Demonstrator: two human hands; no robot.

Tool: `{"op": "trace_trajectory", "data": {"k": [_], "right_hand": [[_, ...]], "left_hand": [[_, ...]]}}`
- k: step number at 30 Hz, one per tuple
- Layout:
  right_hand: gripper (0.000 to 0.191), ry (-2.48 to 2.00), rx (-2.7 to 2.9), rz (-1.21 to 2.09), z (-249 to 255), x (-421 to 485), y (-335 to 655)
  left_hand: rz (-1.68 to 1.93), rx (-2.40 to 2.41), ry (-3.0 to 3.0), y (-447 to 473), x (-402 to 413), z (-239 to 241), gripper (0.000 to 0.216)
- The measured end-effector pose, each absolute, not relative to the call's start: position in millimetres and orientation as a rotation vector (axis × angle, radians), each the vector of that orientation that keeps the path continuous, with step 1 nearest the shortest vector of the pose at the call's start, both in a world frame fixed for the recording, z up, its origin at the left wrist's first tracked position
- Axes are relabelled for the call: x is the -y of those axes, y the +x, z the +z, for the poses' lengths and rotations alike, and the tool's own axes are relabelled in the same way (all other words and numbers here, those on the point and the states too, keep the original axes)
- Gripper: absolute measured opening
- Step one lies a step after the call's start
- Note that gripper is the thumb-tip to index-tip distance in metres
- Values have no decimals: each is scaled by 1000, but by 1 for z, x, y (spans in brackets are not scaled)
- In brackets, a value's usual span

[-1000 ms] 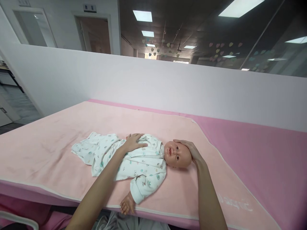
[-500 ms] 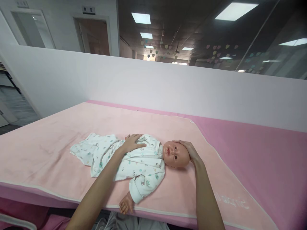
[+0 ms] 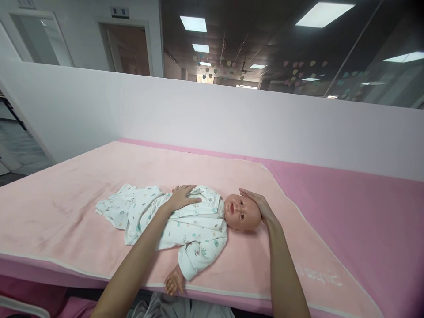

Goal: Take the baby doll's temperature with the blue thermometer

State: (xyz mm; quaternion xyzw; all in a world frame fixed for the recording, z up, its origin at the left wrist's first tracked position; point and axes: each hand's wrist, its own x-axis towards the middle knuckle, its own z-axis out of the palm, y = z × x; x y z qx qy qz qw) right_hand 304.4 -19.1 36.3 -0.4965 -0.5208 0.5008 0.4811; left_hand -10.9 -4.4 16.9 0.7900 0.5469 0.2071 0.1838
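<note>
A baby doll (image 3: 243,213) lies on its back across a peach blanket (image 3: 82,172), its head toward the right. White patterned baby clothes (image 3: 198,225) cover its body, and the trouser legs lie flat at the left. My left hand (image 3: 183,197) rests on the doll's chest and belly with fingers spread. Against the top and far side of the doll's head lies my right hand (image 3: 260,203), fingers stretched out and the fingertips slightly lifted. One doll hand (image 3: 175,280) sticks out of its sleeve near the blanket's front edge; the other is mostly hidden behind my left hand.
Under the blanket is a pink padded surface (image 3: 364,212). A low white wall (image 3: 205,115) runs along its far side, with dark glass above. At the lower left, a pale curved bar (image 3: 23,304) stands below the front edge.
The fingers of my right hand have lifted a little off the doll's head. My left hand and the doll stay in place; the view has shifted slightly.
</note>
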Motion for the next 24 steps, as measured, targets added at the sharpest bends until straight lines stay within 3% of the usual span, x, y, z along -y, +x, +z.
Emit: {"op": "trace_trajectory", "data": {"k": [7, 24], "right_hand": [[43, -1202, 1312, 1326, 40, 23, 303], [41, -1180, 1269, 1239, 35, 18, 304]], "left_hand": [[573, -1555, 2222, -11, 6, 18, 70], [579, -1549, 2231, -10, 6, 18, 71]]}}
